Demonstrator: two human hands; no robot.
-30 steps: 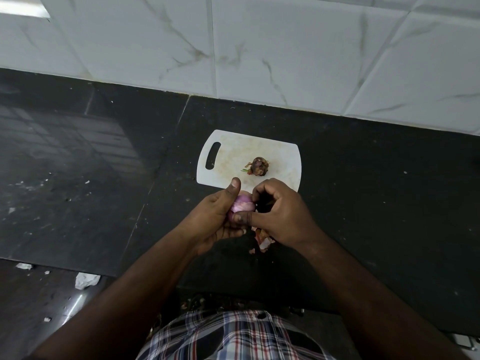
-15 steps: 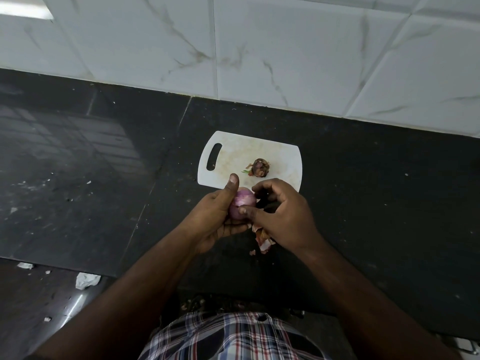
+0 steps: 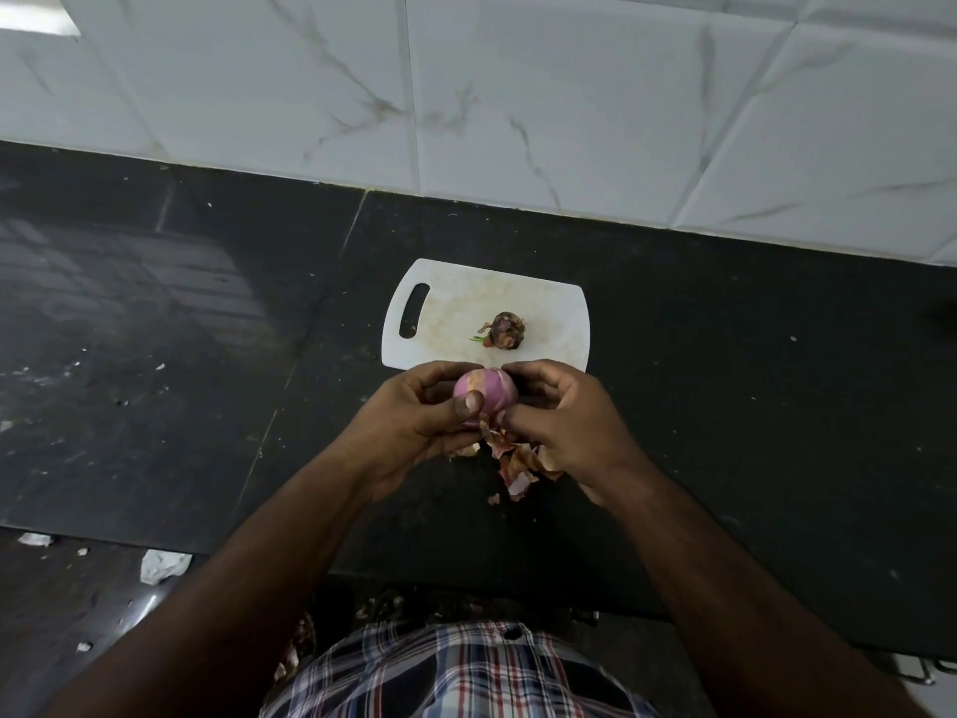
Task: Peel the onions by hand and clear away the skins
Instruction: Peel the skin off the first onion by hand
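Upper part of frame: wall (image 3: 518,95) of large white tiles with grey marble veining, grout lines running at angles. Bright patch of light (image 3: 31,18) at the upper left corner. Below the wall, a black stone counter (image 3: 725,380) spans the frame; one seam runs down from the wall edge at centre toward lower left. Left half of the counter is glossy and carries a pale reflection of the tile grid, with small white specks scattered on it. Lower left of frame: darker floor (image 3: 62,603) past my counter's edge, with a crumpled white scrap (image 3: 163,564) and smaller white bits lying on it.
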